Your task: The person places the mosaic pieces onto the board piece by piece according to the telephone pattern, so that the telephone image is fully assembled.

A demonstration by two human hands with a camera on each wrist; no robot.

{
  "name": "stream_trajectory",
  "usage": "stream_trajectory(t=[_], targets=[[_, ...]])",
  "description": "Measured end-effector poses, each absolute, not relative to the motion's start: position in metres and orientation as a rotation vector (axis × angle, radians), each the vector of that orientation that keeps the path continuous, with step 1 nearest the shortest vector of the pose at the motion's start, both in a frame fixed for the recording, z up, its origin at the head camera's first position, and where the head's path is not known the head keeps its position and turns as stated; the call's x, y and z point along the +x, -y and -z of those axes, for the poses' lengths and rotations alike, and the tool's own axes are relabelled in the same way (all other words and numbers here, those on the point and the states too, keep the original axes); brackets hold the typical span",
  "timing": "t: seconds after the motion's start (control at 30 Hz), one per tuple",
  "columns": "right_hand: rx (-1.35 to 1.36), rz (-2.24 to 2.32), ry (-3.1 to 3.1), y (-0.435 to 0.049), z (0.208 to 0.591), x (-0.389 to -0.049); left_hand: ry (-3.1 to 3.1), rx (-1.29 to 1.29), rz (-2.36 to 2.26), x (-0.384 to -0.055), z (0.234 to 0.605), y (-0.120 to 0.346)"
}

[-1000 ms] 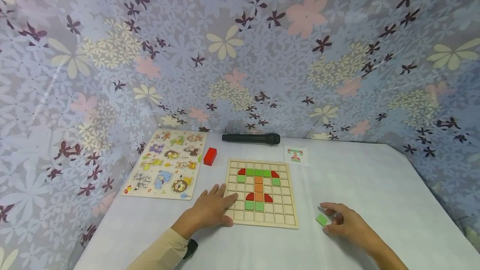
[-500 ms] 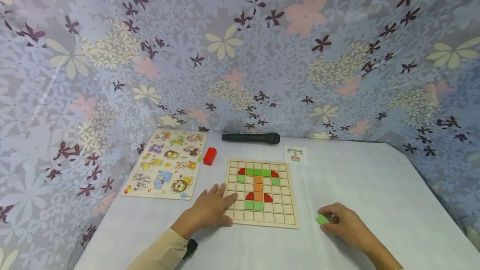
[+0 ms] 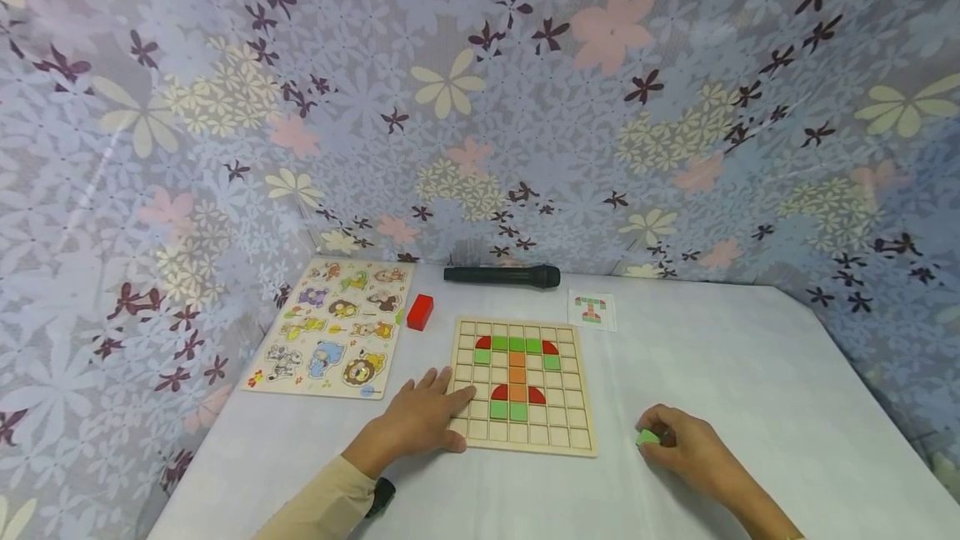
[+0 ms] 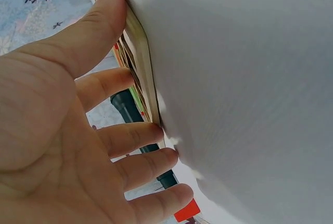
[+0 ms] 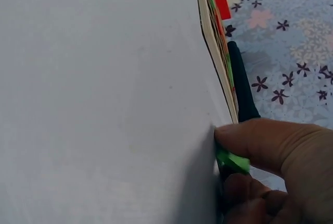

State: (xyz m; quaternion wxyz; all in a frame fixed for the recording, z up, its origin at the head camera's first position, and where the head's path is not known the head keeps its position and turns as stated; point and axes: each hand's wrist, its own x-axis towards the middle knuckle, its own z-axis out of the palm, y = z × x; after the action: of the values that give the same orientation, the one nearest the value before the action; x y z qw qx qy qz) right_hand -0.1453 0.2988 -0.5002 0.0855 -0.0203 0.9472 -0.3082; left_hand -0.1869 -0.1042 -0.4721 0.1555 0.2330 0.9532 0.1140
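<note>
A wooden grid board (image 3: 558, 438) lies on the table with green, orange and red tiles set in its cells, forming a T-like figure. At its left edge my left hand (image 3: 420, 417) rests with fingers spread, the thumb and fingertips touching the frame; in the left wrist view the hand (image 4: 104, 114) lies along the board's side. To the right of the board, my right hand (image 3: 690, 444) pinches a green square tile (image 3: 647, 437) between thumb and fingers, low over the table. The right wrist view shows that green tile (image 5: 233, 160) tilted beside the thumb.
A card with a matching printed pattern (image 3: 592, 312) lies behind the board's right corner. A black microphone (image 3: 501, 277) is at the back, a red block (image 3: 420, 312) left of it. An animal puzzle board (image 3: 330, 332) lies at the left. A patterned curtain (image 3: 480, 107) bounds the table.
The right fingers have closed around the green tile, which lay flat beside them and now sits tilted in the pinch. The left hand and the board have stayed put.
</note>
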Motion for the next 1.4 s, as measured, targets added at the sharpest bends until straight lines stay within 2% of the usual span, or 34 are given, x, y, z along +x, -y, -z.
stream_trajectory(t=[0.17,0.4,0.7,0.97,1.4], targets=[[-0.080,0.913,-2.819,-0.301,0.501,-0.144,-2.731,0.667,-0.330,-0.187,0.472,0.105],[0.050,1.174,-2.686,-0.303,0.495,-0.148,-2.728,0.660,-0.323,-0.186,0.471,0.105],[0.083,1.545,-2.538,-0.298,0.477,-0.166,-2.723,0.644,-0.305,-0.189,0.472,0.104],[0.061,1.712,-2.473,-0.269,0.468,-0.184,-2.716,0.635,-0.330,-0.189,0.472,0.103],[-0.130,1.774,-2.290,-0.212,0.475,-0.200,-2.719,0.639,-0.343,-0.188,0.471,0.103]])
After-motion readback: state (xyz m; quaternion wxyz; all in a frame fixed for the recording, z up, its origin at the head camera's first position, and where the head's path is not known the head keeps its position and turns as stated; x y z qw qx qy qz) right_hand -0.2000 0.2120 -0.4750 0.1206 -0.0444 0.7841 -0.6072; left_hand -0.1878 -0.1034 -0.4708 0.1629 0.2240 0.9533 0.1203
